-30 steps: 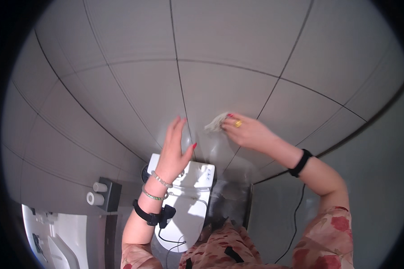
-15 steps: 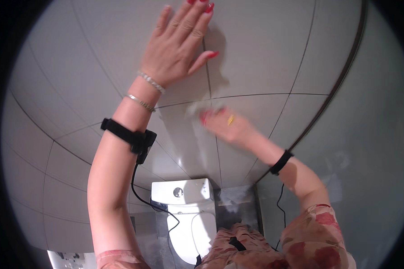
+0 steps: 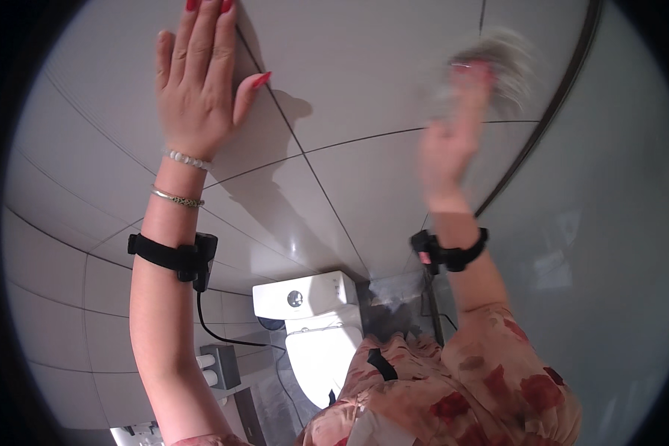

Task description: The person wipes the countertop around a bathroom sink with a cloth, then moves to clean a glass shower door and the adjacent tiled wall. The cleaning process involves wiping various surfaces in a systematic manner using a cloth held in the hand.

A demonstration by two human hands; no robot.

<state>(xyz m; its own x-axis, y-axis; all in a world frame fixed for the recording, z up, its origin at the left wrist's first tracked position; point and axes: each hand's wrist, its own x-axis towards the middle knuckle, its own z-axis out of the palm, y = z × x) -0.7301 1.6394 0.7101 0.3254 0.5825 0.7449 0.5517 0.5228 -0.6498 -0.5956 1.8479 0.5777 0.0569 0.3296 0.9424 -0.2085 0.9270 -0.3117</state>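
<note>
My left hand (image 3: 199, 100) lies flat against the grey tiled wall (image 3: 349, 82), thumb apart from the fingers. Motion smears my right hand (image 3: 451, 145), which is raised to the wall at the right. Its fingers press on a whitish-grey thing with fuzzy, wispy edges (image 3: 507, 63), too blurred to tell its kind. That thing is held against or very close to the tiles. A black strap with a small device sits on each forearm, and two bracelets circle my left wrist.
Below my hands stands a white toilet (image 3: 323, 357) with its lid down. Smooth grey-green glass or panel (image 3: 595, 245) rises at the right behind a dark strip (image 3: 539, 141). A black cable (image 3: 230, 340) hangs from the left strap. White rolls (image 3: 207, 362) sit by a grey box at lower left.
My right hand has swept up and to the right across the wall with the fuzzy grey thing. The left hand appears farther left in view, still flat on the tiles.
</note>
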